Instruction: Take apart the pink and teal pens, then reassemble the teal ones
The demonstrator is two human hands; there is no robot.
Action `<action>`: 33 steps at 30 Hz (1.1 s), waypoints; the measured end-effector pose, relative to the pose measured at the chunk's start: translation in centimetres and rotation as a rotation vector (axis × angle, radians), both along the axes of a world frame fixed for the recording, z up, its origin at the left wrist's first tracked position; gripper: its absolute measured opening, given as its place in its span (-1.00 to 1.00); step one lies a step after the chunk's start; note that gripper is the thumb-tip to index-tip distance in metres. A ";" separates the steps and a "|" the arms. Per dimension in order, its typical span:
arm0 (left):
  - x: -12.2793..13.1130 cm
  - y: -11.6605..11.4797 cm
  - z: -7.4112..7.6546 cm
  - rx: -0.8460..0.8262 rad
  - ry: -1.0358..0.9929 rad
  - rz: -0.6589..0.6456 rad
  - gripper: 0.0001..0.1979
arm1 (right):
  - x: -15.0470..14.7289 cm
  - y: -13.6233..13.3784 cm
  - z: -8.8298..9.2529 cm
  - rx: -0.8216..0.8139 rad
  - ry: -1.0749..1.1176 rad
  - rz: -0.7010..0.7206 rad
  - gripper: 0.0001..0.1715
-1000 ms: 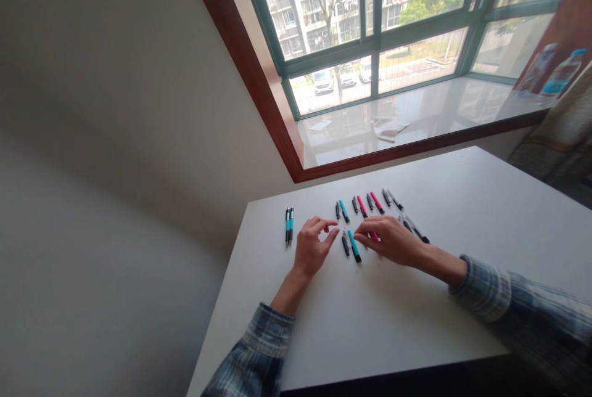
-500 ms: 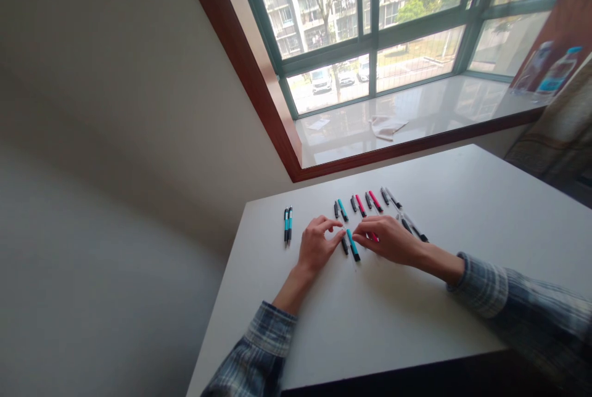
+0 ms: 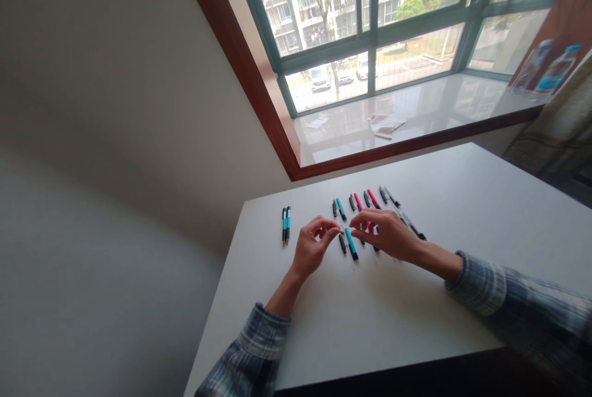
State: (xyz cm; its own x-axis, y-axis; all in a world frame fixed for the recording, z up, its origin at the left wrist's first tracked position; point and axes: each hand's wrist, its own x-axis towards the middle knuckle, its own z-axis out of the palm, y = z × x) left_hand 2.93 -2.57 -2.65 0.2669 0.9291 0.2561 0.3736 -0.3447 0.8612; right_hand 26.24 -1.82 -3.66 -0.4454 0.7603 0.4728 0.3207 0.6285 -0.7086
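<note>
My left hand (image 3: 314, 246) is closed in a pinch, with a tiny piece at its fingertips that is too small to name. Facing it from the right, my right hand (image 3: 388, 233) has its thumb and fingers apart and holds nothing I can see. Between and just below the two hands lie a turquoise pen barrel (image 3: 351, 244) and a short black pen part (image 3: 342, 244). Farther back rest another turquoise barrel (image 3: 341, 208) and a dark pen part (image 3: 335, 208). Pink barrels (image 3: 374, 198) lie behind my right hand, which partly covers several pen parts.
Two assembled turquoise-and-black pens (image 3: 286, 224) lie side by side at the left. Black and clear pen parts (image 3: 392, 196) are at the right rear. The white table (image 3: 370, 317) meets a wall below the window sill (image 3: 430, 107), where a cloth (image 3: 386, 126) and bottles (image 3: 559, 70) rest.
My left hand's fingertips have come together into a pinch on a tiny piece. My right hand has opened its fingers wider and lifted slightly from beside the turquoise barrel.
</note>
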 end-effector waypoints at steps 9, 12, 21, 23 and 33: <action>1.5 -0.9 0.1 -0.044 -0.089 -0.045 -0.61 | -0.6 -0.5 -0.5 -0.091 0.149 0.066 -0.74; 1.6 -1.0 0.0 -0.034 -0.049 -0.046 -0.62 | -0.9 -0.6 -0.5 -0.127 0.194 0.096 -0.71; -0.7 -0.2 0.4 0.076 0.376 0.010 -0.51 | -0.5 -0.3 -0.2 -0.044 0.128 -0.059 -0.76; -1.2 -0.2 0.2 0.084 0.464 -0.022 -0.46 | -0.3 -0.3 0.1 -0.019 0.113 -0.071 -0.77; -1.3 -0.3 0.0 0.092 0.533 -0.080 -0.65 | -0.1 -0.1 0.4 -0.027 0.095 -0.061 -0.82</action>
